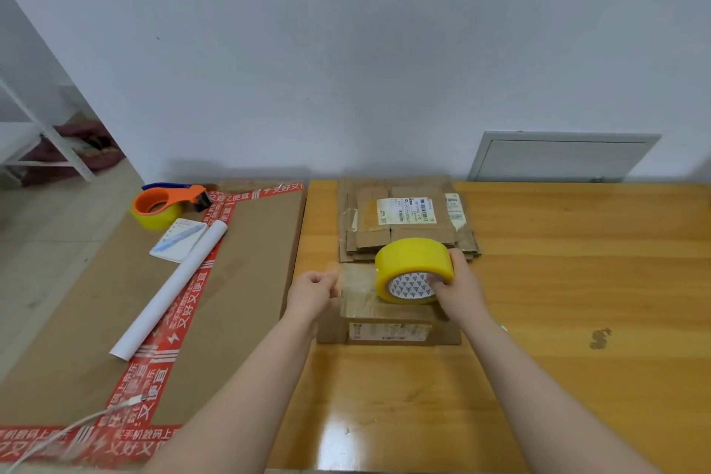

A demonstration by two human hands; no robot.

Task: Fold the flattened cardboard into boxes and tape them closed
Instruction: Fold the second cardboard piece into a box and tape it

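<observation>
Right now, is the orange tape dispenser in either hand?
No, the orange tape dispenser lies on the big brown cardboard sheet, untouched.

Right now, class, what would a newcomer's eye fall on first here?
The bright yellow tape roll, gripped by the right hand on top of the small box mid-table. The left hand seems to pinch its clear strip beside it. Behind lies a stack of flattened cardboard.

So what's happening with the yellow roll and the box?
A person is taping a small cardboard box shut. The right hand holds the yellow tape roll on top of the box, and the left hand appears to pinch the pulled-out tape strip at the box's left edge. More flattened cardboard is stacked behind it on the wooden table.
</observation>
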